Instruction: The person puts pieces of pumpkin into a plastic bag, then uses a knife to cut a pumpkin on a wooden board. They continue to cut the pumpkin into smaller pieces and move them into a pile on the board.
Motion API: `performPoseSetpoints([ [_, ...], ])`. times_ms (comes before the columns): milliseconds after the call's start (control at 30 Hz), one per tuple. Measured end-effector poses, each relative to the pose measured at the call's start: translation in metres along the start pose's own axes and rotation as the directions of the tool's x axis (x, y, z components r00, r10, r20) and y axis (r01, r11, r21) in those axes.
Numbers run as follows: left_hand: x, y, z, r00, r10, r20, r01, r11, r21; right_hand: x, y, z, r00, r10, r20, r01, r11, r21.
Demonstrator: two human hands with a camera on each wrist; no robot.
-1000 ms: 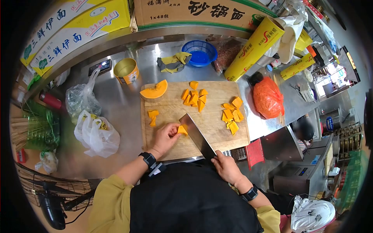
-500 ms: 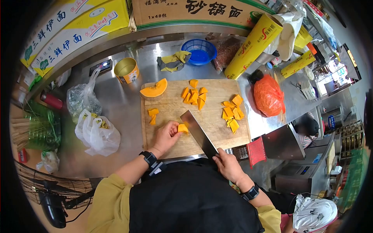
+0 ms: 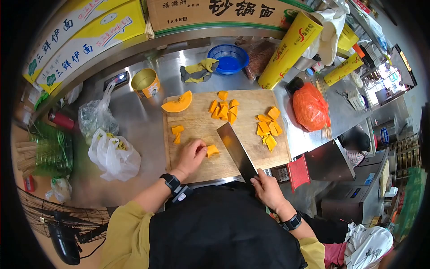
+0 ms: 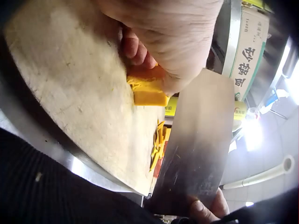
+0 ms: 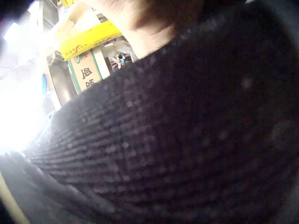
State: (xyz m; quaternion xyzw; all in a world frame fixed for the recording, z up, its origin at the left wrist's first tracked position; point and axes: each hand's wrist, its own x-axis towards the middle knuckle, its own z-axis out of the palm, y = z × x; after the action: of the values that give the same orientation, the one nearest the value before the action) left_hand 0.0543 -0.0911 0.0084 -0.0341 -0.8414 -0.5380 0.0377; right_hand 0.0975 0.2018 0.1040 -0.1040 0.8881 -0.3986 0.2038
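Note:
On the wooden cutting board (image 3: 197, 130), the left hand (image 3: 191, 158) pinches an orange pumpkin piece (image 3: 212, 151) between thumb and curled fingers; the left wrist view shows the piece (image 4: 150, 92) under the hand (image 4: 168, 37). The right hand (image 3: 267, 188) grips the handle of a cleaver (image 3: 236, 149), its blade slanting over the board to the right of that piece. Cut pieces lie in a middle group (image 3: 223, 110), a right group (image 3: 268, 127) and a small left group (image 3: 177, 133). A larger pumpkin wedge (image 3: 178, 104) rests at the board's back left corner.
Behind the board are an open can (image 3: 146, 84), a cloth (image 3: 199, 71), a blue basket (image 3: 230, 59) and a yellow film roll (image 3: 291, 51). Plastic bags (image 3: 114, 154) stand to the left, a red bag (image 3: 310, 107) to the right. Another person's white cap (image 3: 369, 246) shows at lower right.
The cleaver and right hand have moved right, away from the held piece, leaving a wider gap between blade and piece. The left hand has stayed nearly in place.

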Motion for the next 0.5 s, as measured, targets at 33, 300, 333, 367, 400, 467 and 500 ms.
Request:
performPoseSetpoints([
  [33,0.002,-0.001,-0.001,0.998,0.053,-0.021,-0.052,0.999,0.009,-0.001,0.003,-0.001,1.000,0.018,-0.009,-0.018,1.000,0.010],
  [300,0.023,0.018,-0.014,0.907,0.272,0.320,-0.322,0.940,0.112,-0.009,0.012,0.004,0.998,0.066,-0.013,-0.065,0.997,0.040],
  [333,0.022,0.022,-0.012,0.917,0.169,0.361,-0.206,0.976,0.067,-0.009,0.010,0.004,0.998,0.057,-0.015,-0.056,0.998,0.035],
  [367,0.020,0.021,-0.007,0.934,0.141,0.327,-0.165,0.985,0.049,-0.009,0.009,0.004,0.999,0.047,-0.016,-0.046,0.999,0.029],
  [400,0.017,0.018,0.000,0.949,0.110,0.294,-0.124,0.992,0.030,-0.009,0.007,0.004,0.999,0.041,-0.016,-0.041,0.999,0.035],
  [467,0.011,0.011,0.009,0.969,0.047,0.241,-0.048,0.999,-0.005,-0.010,0.003,0.003,0.999,0.031,-0.015,-0.030,0.999,0.045],
  [500,0.010,0.010,0.012,0.975,0.016,0.219,-0.012,1.000,-0.019,-0.010,0.004,0.004,1.000,-0.003,-0.022,0.004,1.000,0.026],
])
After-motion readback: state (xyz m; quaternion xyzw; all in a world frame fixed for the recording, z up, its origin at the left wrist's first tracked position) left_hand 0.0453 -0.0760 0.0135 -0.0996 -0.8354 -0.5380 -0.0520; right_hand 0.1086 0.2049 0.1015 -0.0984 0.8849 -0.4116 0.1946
